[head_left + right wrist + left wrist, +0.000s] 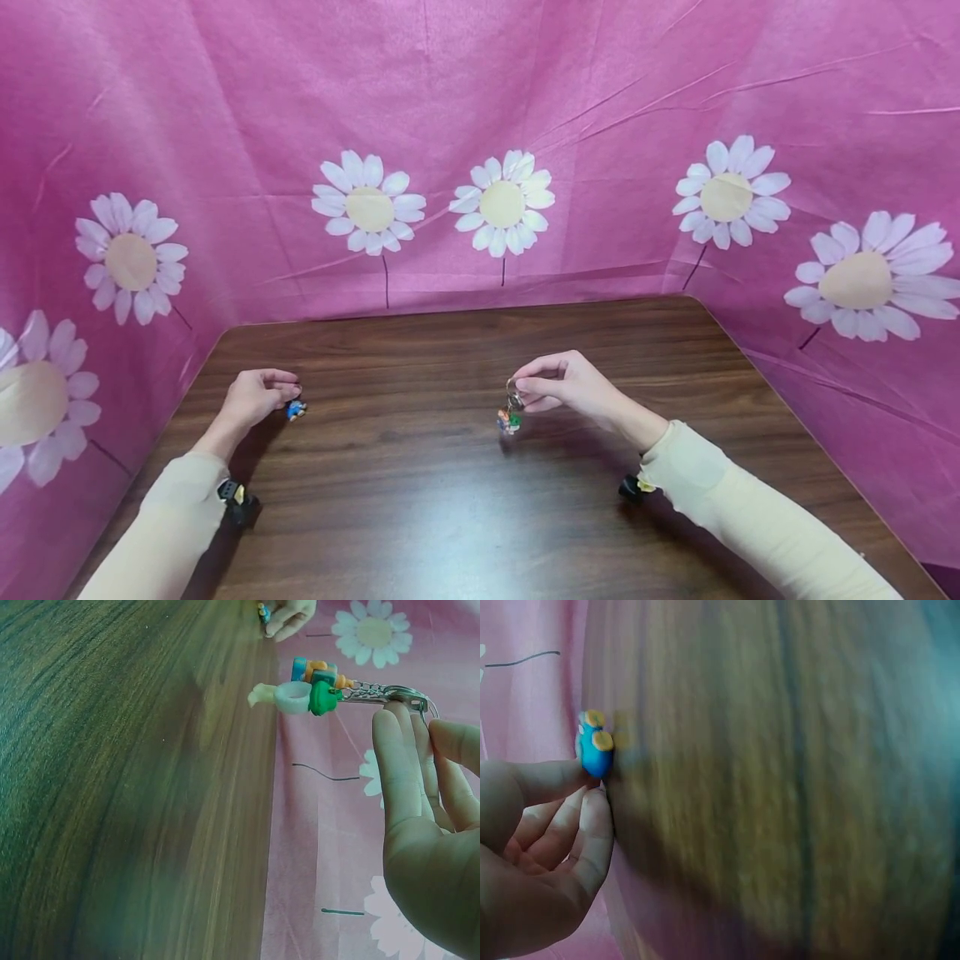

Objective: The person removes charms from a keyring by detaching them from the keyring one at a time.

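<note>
At the left of the table, my left hand (255, 396) pinches a small blue figurine (297, 409) at its top between thumb and fingertips. Two round yellow-orange parts show on the figurine (596, 750) in the left wrist view, close over the wood. My right hand (566, 383), right of the table's middle, pinches a metal key ring (512, 388) between thumb and fingers. Short chains hang from that ring with figurine charms (508, 422) on them. One charm (324, 697) has a green top and a whitish body; the charm beside it is orange and blue.
A dark brown wood-grain table (405, 358) lies under both hands, with a bright glare near its front. Pink cloth (600, 100) printed with white daisies hangs behind it and along both sides. Small black devices sit at both wrists, below cream sleeves (757, 517).
</note>
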